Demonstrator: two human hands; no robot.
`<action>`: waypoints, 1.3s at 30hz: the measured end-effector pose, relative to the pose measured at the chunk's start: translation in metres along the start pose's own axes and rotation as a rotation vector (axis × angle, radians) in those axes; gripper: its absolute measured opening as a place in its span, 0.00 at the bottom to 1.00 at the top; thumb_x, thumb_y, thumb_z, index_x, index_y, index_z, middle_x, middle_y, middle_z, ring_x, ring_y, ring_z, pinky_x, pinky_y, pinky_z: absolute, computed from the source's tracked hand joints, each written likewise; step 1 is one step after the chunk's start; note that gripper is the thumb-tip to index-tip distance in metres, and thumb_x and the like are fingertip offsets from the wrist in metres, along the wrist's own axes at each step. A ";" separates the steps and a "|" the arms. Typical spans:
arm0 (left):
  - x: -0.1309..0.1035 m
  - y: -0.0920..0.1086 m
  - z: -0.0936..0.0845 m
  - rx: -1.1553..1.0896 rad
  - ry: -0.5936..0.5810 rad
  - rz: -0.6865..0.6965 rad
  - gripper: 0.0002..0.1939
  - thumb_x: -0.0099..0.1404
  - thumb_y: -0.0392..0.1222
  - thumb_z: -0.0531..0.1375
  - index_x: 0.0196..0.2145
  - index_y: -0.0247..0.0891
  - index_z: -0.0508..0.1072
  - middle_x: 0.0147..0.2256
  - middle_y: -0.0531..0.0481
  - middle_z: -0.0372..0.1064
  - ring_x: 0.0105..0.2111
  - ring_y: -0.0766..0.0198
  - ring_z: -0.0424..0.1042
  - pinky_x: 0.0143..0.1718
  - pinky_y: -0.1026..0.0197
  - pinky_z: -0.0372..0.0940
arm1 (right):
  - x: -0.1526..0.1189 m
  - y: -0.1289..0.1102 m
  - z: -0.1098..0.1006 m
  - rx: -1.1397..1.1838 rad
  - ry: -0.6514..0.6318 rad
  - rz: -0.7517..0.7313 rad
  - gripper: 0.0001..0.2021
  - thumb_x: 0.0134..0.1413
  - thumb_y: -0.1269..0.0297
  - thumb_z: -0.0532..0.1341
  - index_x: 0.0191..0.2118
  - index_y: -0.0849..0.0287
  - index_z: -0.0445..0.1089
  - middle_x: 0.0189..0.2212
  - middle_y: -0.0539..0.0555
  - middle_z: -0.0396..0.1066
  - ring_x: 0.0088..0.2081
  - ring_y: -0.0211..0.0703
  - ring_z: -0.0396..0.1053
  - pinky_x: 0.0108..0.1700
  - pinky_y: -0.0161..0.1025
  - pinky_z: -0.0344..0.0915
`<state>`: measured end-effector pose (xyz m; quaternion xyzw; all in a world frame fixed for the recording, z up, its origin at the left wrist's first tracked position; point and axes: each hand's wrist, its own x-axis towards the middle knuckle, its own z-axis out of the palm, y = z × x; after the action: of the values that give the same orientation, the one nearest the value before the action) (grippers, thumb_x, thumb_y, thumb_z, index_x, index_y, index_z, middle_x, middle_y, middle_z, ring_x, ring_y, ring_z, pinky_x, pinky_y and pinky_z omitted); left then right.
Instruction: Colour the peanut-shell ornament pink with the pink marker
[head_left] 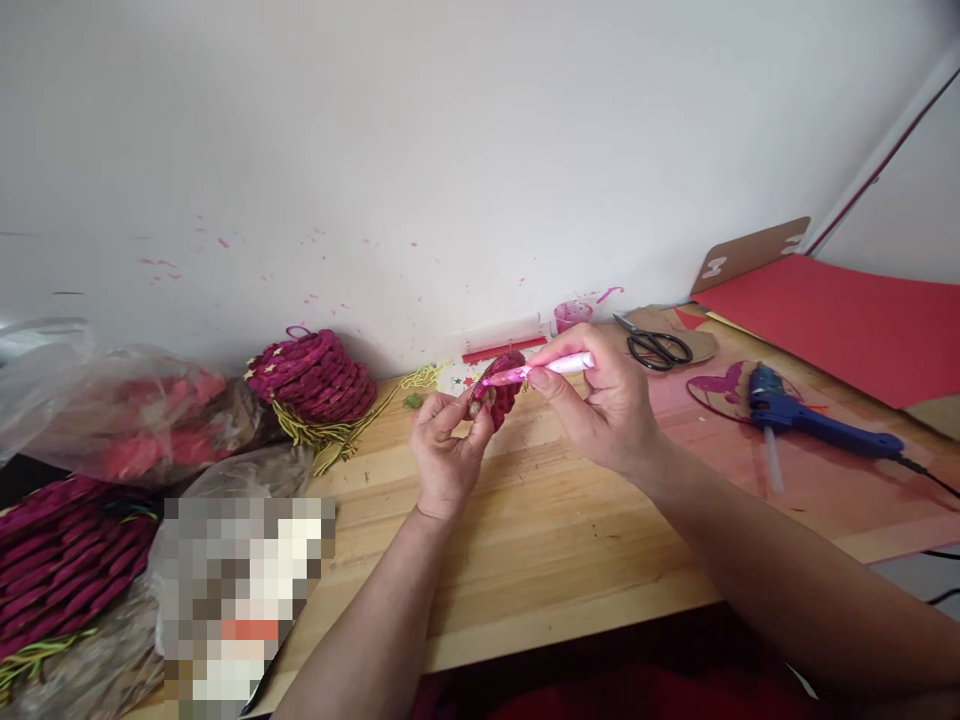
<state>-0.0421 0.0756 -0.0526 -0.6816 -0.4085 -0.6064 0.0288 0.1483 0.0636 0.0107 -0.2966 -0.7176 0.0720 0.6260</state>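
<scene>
Over the middle of the wooden table, my left hand (448, 448) is closed on a small magenta craft piece (508, 398) with a ridged side, its fingers hiding part of it. My right hand (604, 400) pinches a paintbrush (574, 363) with a white, pink-stained handle. Its pink tip meets the near edge of the craft piece. Pink stains mark the fingers of my right hand. Behind both hands stands a small cup (572, 317) smeared with pink paint.
Black-handled scissors (658, 348), a blue glue gun (821, 425) and red sheets (847, 320) lie at right. On the left are a magenta braided piece (322, 378) with yellow yarn (319, 430), a larger magenta piece (71, 560) and plastic bags (142, 400).
</scene>
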 end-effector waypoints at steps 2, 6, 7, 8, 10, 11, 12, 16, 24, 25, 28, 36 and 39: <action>0.000 0.001 0.000 -0.008 -0.004 -0.022 0.05 0.64 0.35 0.66 0.34 0.40 0.84 0.26 0.54 0.72 0.26 0.66 0.70 0.32 0.62 0.67 | 0.001 0.001 -0.001 -0.044 0.007 -0.018 0.02 0.66 0.65 0.65 0.40 0.52 0.71 0.34 0.49 0.78 0.37 0.42 0.74 0.40 0.43 0.68; 0.002 0.004 0.000 -0.059 0.003 -0.076 0.05 0.63 0.35 0.66 0.31 0.41 0.83 0.25 0.55 0.70 0.27 0.66 0.69 0.31 0.63 0.66 | 0.001 0.001 -0.001 -0.086 0.046 -0.074 0.03 0.65 0.67 0.66 0.40 0.52 0.71 0.34 0.49 0.79 0.37 0.42 0.74 0.43 0.44 0.67; 0.002 0.005 0.000 -0.073 0.008 -0.085 0.05 0.63 0.35 0.67 0.30 0.41 0.83 0.25 0.55 0.70 0.27 0.66 0.69 0.31 0.63 0.66 | 0.000 0.001 -0.001 -0.060 0.038 -0.072 0.03 0.65 0.67 0.66 0.41 0.52 0.71 0.34 0.49 0.78 0.37 0.42 0.74 0.43 0.44 0.67; 0.002 0.005 0.000 -0.083 0.009 -0.092 0.05 0.63 0.35 0.67 0.29 0.41 0.82 0.25 0.55 0.70 0.27 0.66 0.69 0.32 0.63 0.66 | 0.000 0.001 0.000 -0.028 0.022 -0.062 0.03 0.65 0.67 0.66 0.41 0.52 0.72 0.35 0.49 0.78 0.38 0.42 0.74 0.43 0.43 0.67; 0.002 0.005 0.000 -0.089 0.001 -0.107 0.06 0.63 0.35 0.67 0.29 0.41 0.82 0.24 0.55 0.70 0.27 0.66 0.69 0.32 0.63 0.65 | -0.001 0.001 0.001 0.012 -0.014 -0.032 0.03 0.65 0.65 0.66 0.41 0.52 0.72 0.35 0.49 0.78 0.37 0.42 0.74 0.42 0.43 0.68; 0.001 0.005 0.000 -0.088 -0.006 -0.114 0.06 0.63 0.36 0.66 0.29 0.41 0.82 0.24 0.55 0.69 0.27 0.66 0.68 0.32 0.63 0.65 | -0.001 0.002 0.001 0.010 -0.022 -0.020 0.03 0.66 0.64 0.66 0.41 0.52 0.72 0.35 0.50 0.78 0.37 0.42 0.75 0.42 0.43 0.68; 0.001 0.005 0.000 -0.086 -0.013 -0.122 0.06 0.63 0.36 0.66 0.29 0.41 0.82 0.24 0.55 0.69 0.26 0.66 0.68 0.32 0.63 0.65 | -0.001 0.002 0.001 -0.007 -0.018 -0.016 0.03 0.66 0.64 0.66 0.41 0.52 0.72 0.35 0.50 0.78 0.37 0.42 0.75 0.42 0.43 0.68; 0.001 0.005 0.000 -0.084 -0.015 -0.163 0.05 0.63 0.38 0.67 0.29 0.41 0.83 0.24 0.54 0.68 0.27 0.65 0.67 0.32 0.62 0.65 | 0.002 0.004 -0.002 -0.084 0.031 -0.033 0.03 0.66 0.64 0.66 0.40 0.51 0.72 0.34 0.49 0.79 0.37 0.44 0.75 0.43 0.45 0.68; 0.003 0.007 -0.001 -0.141 -0.062 -0.237 0.08 0.63 0.41 0.67 0.25 0.41 0.80 0.23 0.54 0.66 0.27 0.64 0.66 0.33 0.61 0.64 | 0.002 0.009 0.000 -0.070 0.016 0.000 0.02 0.66 0.63 0.66 0.39 0.52 0.72 0.35 0.50 0.79 0.37 0.43 0.75 0.43 0.44 0.69; 0.003 0.007 -0.001 -0.150 -0.073 -0.246 0.10 0.64 0.41 0.67 0.24 0.41 0.79 0.22 0.54 0.66 0.27 0.64 0.66 0.33 0.61 0.64 | 0.002 0.011 0.000 -0.075 0.027 0.002 0.03 0.65 0.63 0.66 0.39 0.52 0.72 0.35 0.50 0.79 0.37 0.43 0.75 0.43 0.44 0.69; 0.003 0.006 -0.001 -0.174 -0.092 -0.273 0.12 0.64 0.42 0.67 0.23 0.41 0.77 0.22 0.55 0.65 0.27 0.65 0.65 0.33 0.61 0.63 | 0.003 0.014 0.000 -0.016 0.050 0.021 0.02 0.66 0.64 0.66 0.39 0.52 0.72 0.34 0.49 0.78 0.36 0.41 0.75 0.41 0.42 0.69; 0.004 0.007 -0.001 -0.181 -0.094 -0.262 0.11 0.64 0.41 0.67 0.23 0.41 0.78 0.22 0.55 0.65 0.27 0.65 0.65 0.33 0.61 0.63 | 0.002 0.014 0.001 -0.023 0.049 0.018 0.02 0.66 0.64 0.65 0.39 0.53 0.72 0.33 0.49 0.78 0.35 0.40 0.74 0.40 0.41 0.69; 0.004 0.008 -0.001 -0.190 -0.096 -0.255 0.10 0.64 0.42 0.67 0.24 0.41 0.79 0.22 0.55 0.66 0.27 0.64 0.65 0.33 0.61 0.63 | 0.002 0.014 0.001 -0.007 0.049 0.004 0.02 0.66 0.64 0.66 0.40 0.53 0.72 0.34 0.49 0.79 0.35 0.40 0.74 0.40 0.41 0.69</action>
<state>-0.0388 0.0718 -0.0448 -0.6520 -0.4333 -0.6079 -0.1325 0.1523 0.0760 0.0062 -0.3019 -0.7018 0.0638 0.6421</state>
